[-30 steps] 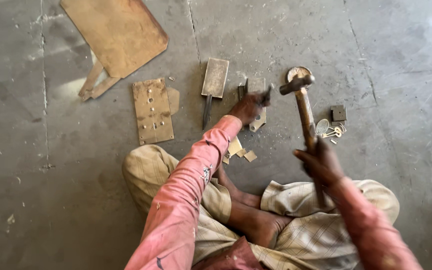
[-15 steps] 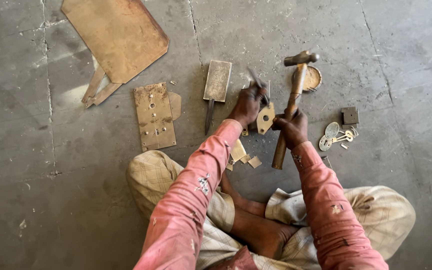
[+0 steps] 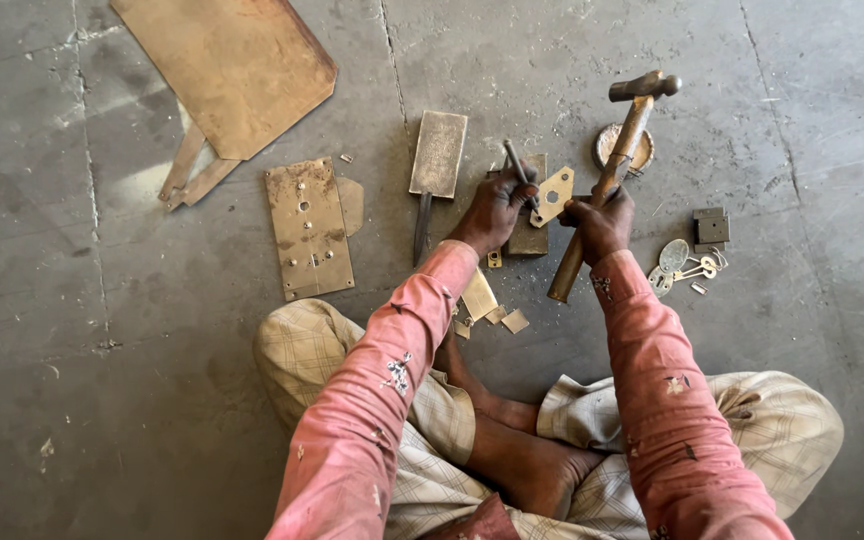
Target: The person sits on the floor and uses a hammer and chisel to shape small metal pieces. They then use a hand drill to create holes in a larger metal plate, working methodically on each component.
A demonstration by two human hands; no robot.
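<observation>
I sit cross-legged on a concrete floor. My left hand grips a thin metal punch and touches a small flat brass piece with a hole in it. That piece is over a rectangular metal block. My right hand grips the wooden handle of a hammer at mid-length; its steel head points up and away, and fingers of this hand also touch the brass piece.
A flat broad chisel lies left of the hands. A drilled brass plate and a large brass sheet lie further left. Brass offcuts sit near my knee. A round disc, keys and a small lock body lie right.
My right hand came in from the right with the hammer and now meets my left hand at the brass piece. The hammer handle is now gripped near its middle.
</observation>
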